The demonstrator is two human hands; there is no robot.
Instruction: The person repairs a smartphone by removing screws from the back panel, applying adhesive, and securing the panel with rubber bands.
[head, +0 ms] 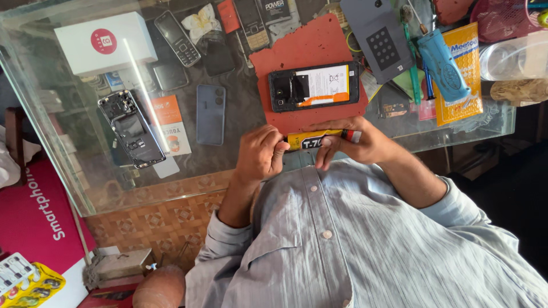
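My left hand (260, 154) and my right hand (357, 142) hold a small yellow and black glue tube (311, 140) between them, just over the near edge of the glass table (74, 171). The left hand's fingers pinch the tube's left end. The right hand wraps the tube's body, and its red and white end pokes out past the fingers. Just beyond the hands lies an opened smartphone (314, 85), back cover off, with its battery and camera section showing. It rests on a red mat (319, 40).
On the glass lie a stripped phone frame (131, 128), a light blue back cover (210, 114), a keypad phone (177, 37) and a white box (105, 43). A dark grey pad (379, 37), a blue tool (442, 65) and a yellow packet (465, 85) crowd the right side.
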